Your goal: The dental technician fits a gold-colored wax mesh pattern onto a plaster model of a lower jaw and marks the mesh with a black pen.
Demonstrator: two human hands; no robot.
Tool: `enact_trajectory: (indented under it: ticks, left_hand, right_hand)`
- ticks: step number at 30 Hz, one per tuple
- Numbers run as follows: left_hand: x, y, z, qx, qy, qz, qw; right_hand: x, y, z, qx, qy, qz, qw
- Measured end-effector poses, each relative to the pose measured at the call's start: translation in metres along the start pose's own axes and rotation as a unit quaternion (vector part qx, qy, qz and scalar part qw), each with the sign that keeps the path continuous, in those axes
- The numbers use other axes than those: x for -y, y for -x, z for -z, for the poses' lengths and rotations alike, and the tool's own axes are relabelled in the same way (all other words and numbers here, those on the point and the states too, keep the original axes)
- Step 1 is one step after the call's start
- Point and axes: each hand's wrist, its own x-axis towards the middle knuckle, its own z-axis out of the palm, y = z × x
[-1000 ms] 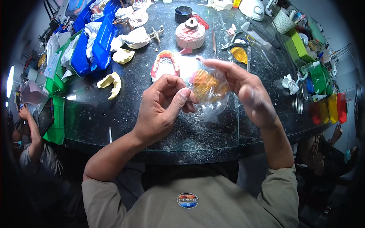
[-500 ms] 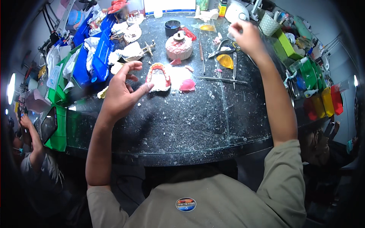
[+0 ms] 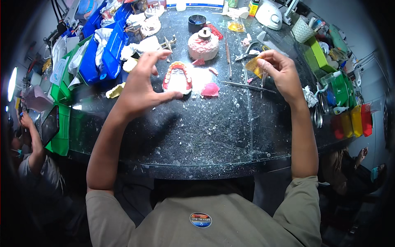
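Observation:
On the dark bench in front of me stands a dental cast with red wax and a row of teeth [image 3: 178, 76]. My left hand [image 3: 142, 84] is beside it on the left, fingers curved and apart, thumb stretched toward the cast's front edge. Nothing is in this hand. To the right, my right hand [image 3: 282, 72] pinches the edge of a yellow mesh sheet [image 3: 254, 66] between thumb and fingers. A slim metal tool [image 3: 251, 86] lies just below the mesh. Between the hands are a pink wax piece [image 3: 210, 90] and smaller pink scraps.
Behind the cast sit a round pink-and-white plaster block [image 3: 203, 46] and a black cup [image 3: 197, 23]. Blue bins [image 3: 109, 59] and green bins [image 3: 61, 127] line the left. A dotted holder [image 3: 302, 31] and coloured bins [image 3: 354, 119] stand right. Other people are at both sides.
My right hand has come down and nearer from the back of the bench and taken hold of the yellow mesh sheet. My left hand stays open by the cast. The view has shifted slightly.

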Motion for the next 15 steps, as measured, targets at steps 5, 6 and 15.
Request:
enact_trajectory:
  ticks: [5,6,15]
  left_hand:
    - [-0.039,0.026,-0.023,0.004,0.276,-0.014,0.961]
    - [-0.047,0.030,-0.026,0.044,0.299,0.016,0.953]
    - [-0.046,0.037,-0.037,0.026,0.400,0.115,0.909]
  right_hand:
    - [0.053,0.034,-0.050,0.125,-0.084,0.055,0.987]
    - [0.060,0.038,-0.058,0.138,-0.056,0.099,0.984]
    - [0.072,0.050,-0.069,0.227,-0.083,-0.053,0.969]
